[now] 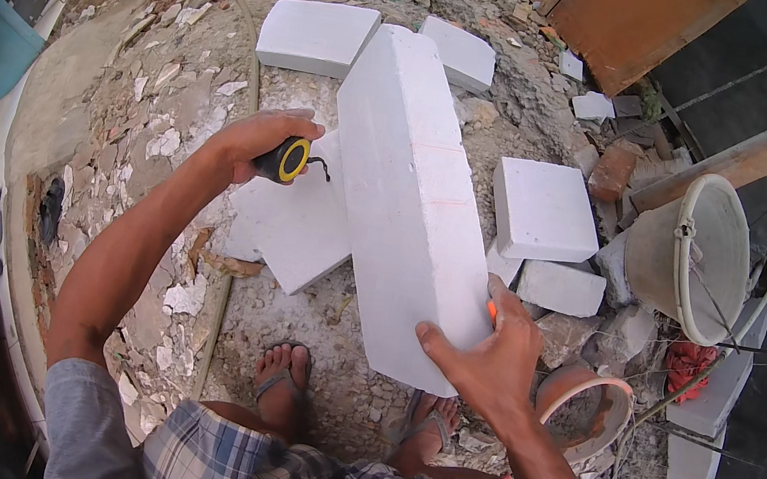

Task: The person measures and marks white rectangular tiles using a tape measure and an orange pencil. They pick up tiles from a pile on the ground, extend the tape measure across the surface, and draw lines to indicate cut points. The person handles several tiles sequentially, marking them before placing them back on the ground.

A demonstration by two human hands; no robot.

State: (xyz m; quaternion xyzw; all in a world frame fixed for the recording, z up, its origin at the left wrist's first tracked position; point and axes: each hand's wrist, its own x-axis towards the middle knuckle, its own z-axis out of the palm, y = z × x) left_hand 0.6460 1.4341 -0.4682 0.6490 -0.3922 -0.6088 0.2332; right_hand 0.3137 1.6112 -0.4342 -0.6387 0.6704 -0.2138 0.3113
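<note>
A long white lightweight block [374, 177] stands tilted in front of me, with faint reddish lines across its narrow face. My right hand [491, 354] grips its near end, thumb on the narrow face. Something orange [491, 310] shows by that hand's fingers, mostly hidden. Left of the block, my left hand [263, 143] is closed around a black and yellow tape measure [287, 161], a short dark strap hanging from it. Beneath the long block lies a flat white slab [308, 237].
Cut white blocks lie at the far side [316, 33] and on the right [545, 211]. A pale bucket [680, 254] stands right, near an orange-brown ring [584, 405]. A hose [250, 95] runs along the rubble on the left. My sandalled feet [284, 380] are close below.
</note>
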